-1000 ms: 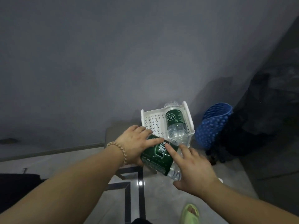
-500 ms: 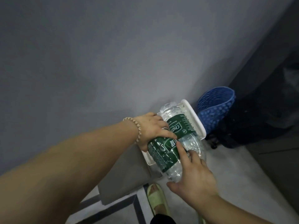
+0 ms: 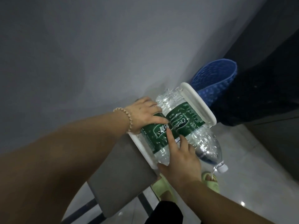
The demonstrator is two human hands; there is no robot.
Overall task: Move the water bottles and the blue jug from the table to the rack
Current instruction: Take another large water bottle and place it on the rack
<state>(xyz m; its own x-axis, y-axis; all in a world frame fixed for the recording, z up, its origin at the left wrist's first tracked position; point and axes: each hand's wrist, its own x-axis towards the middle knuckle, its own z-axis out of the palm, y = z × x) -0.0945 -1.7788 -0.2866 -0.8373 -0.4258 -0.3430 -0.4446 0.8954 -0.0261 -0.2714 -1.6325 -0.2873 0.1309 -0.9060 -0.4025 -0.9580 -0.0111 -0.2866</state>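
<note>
Our left hand (image 3: 144, 113) curls round the near green-labelled clear plastic bottle (image 3: 153, 138), and our right hand (image 3: 179, 160) presses it with straight fingers (image 3: 169, 136). We could shove the overhanging second bottle (image 3: 186, 120) off the white plastic rack (image 3: 199, 104).

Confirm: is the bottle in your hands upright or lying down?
Lying down. The held bottle lies on its side in the white rack, beside the other bottle, left hand and right hand on it.

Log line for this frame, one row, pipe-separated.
step: seating second bottle in white rack | left hand: grips it | right hand: straight fingers press its label | first bottle: lying in rack alongside
</note>
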